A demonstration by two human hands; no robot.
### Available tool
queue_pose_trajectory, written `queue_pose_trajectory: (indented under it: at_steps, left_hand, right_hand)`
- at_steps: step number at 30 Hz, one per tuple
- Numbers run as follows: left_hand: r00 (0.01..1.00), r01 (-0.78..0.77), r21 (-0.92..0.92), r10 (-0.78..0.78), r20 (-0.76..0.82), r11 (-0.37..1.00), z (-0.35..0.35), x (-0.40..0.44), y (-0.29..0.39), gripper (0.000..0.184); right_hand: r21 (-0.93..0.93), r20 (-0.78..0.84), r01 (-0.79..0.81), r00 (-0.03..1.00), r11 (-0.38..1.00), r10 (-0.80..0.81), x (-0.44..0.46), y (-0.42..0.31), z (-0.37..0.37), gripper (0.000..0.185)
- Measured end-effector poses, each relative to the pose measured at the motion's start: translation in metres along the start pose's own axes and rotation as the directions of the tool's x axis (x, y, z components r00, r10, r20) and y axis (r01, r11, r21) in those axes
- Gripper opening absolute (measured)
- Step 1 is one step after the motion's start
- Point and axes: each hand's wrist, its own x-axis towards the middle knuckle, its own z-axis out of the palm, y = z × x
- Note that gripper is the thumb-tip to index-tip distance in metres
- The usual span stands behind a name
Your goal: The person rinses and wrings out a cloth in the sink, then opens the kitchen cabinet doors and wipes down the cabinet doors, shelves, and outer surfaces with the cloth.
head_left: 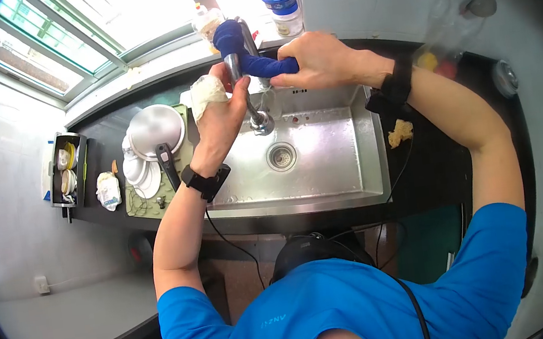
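Note:
A dark blue cloth (252, 63) is looped around the upper part of the faucet (253, 107) at the back of the sink. My right hand (320, 60) is closed on the cloth's right end and pulls it out sideways. Beneath the loop, my left hand (220, 123) has its fingers around the metal faucet spout. A crumpled off-white piece (208, 94) lies against the back of that hand; I cannot tell what it is. The steel sink basin (324, 153) with its drain (281, 157) is below both hands.
Left of the sink, a pan (157, 133) and white plates (147, 185) sit on a green mat (137, 205). A black rack (67, 171) stands farther left. On the sill are a bottle (207, 20) and a blue-lidded jar (287, 22). A yellowish crumpled piece (400, 132) lies at right.

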Motion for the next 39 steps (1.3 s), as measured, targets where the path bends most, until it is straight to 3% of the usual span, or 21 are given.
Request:
queue_pose_trajectory:
  at_steps: [1,2,4,5,7,11,13,14,16,17,19,20,22,26,33,37,39]
  left_hand:
    - [1.0,0.006,-0.01,-0.006,0.006,1.0,0.0,0.001,-0.002,0.03]
    - [1.0,0.008,-0.003,-0.008,0.005,1.0,0.0,0.002,-0.002,0.03]
    - [0.999,0.048,-0.068,-0.048,0.014,0.997,-0.001,0.001,-0.004,0.03]
    - [0.998,0.055,-0.06,-0.055,0.017,0.997,-0.003,0.0,-0.006,0.03]
    - [0.998,0.047,-0.021,-0.046,0.035,0.999,-0.006,0.002,-0.01,0.03]
    - [0.997,0.066,-0.06,-0.063,0.047,0.996,-0.011,0.003,-0.009,0.031]
    - [0.997,0.067,-0.062,-0.064,0.052,0.996,-0.013,0.004,-0.012,0.032]
    - [0.997,0.058,-0.065,-0.054,0.056,0.996,-0.015,0.005,-0.013,0.032]
    - [0.995,0.079,-0.046,-0.076,0.057,0.996,-0.017,0.006,-0.015,0.033]
    - [0.995,0.072,-0.032,-0.07,0.067,0.997,-0.018,0.007,-0.017,0.034]
    - [0.995,0.073,-0.017,-0.071,0.071,0.997,-0.019,0.008,-0.022,0.035]
    - [0.995,0.075,-0.038,-0.072,0.074,0.996,-0.019,0.008,-0.024,0.035]
    - [0.994,0.08,-0.061,-0.075,0.076,0.995,-0.019,0.007,-0.025,0.035]
    - [0.987,0.133,-0.055,-0.127,0.104,0.99,-0.02,0.008,-0.023,0.035]
    - [0.967,0.225,-0.058,-0.216,0.133,0.973,-0.024,0.01,-0.024,0.037]
    - [0.968,0.208,-0.054,-0.198,0.152,0.977,-0.026,0.013,-0.031,0.038]
    - [0.984,0.166,-0.092,-0.159,0.082,0.982,-0.024,0.013,-0.035,0.036]
  right_hand:
    - [0.116,0.044,-0.079,0.996,0.99,0.074,0.001,0.0,0.002,0.049]
    - [0.121,0.044,-0.073,0.997,0.99,0.068,0.002,0.002,0.005,0.049]
    - [0.395,0.024,-0.081,0.997,0.915,0.078,0.004,0.006,0.019,0.052]
    - [0.404,0.027,-0.079,0.997,0.911,0.074,0.006,0.008,0.027,0.052]
    - [0.66,0.094,-0.13,0.991,0.74,0.091,0.01,0.01,0.036,0.052]
    - [0.786,0.204,-0.23,0.973,0.574,0.111,0.01,0.003,0.045,0.048]
    - [0.887,0.251,-0.279,0.96,0.369,0.122,0.011,0.001,0.058,0.047]
    - [0.886,0.258,-0.283,0.959,0.366,0.117,0.011,0.0,0.064,0.047]
    - [0.927,0.321,-0.336,0.941,0.167,0.11,0.01,-0.002,0.074,0.047]
    - [0.925,0.327,-0.341,0.939,0.168,0.103,0.01,-0.004,0.08,0.047]
    - [0.942,0.335,-0.331,0.934,-0.048,0.123,0.01,-0.011,0.092,0.048]
    - [0.941,0.34,-0.336,0.933,-0.048,0.118,0.01,-0.013,0.099,0.048]
    - [0.906,0.349,-0.305,0.93,-0.293,0.112,0.011,-0.019,0.111,0.048]
    - [0.824,0.322,-0.266,0.946,-0.5,0.027,0.011,-0.029,0.117,0.046]
    - [0.647,0.305,-0.235,0.952,-0.725,-0.036,0.018,-0.046,0.128,0.043]
    - [0.605,0.272,-0.214,0.961,-0.767,-0.054,0.021,-0.052,0.132,0.044]
    - [0.566,0.252,-0.187,0.967,-0.803,-0.048,0.022,-0.055,0.135,0.045]
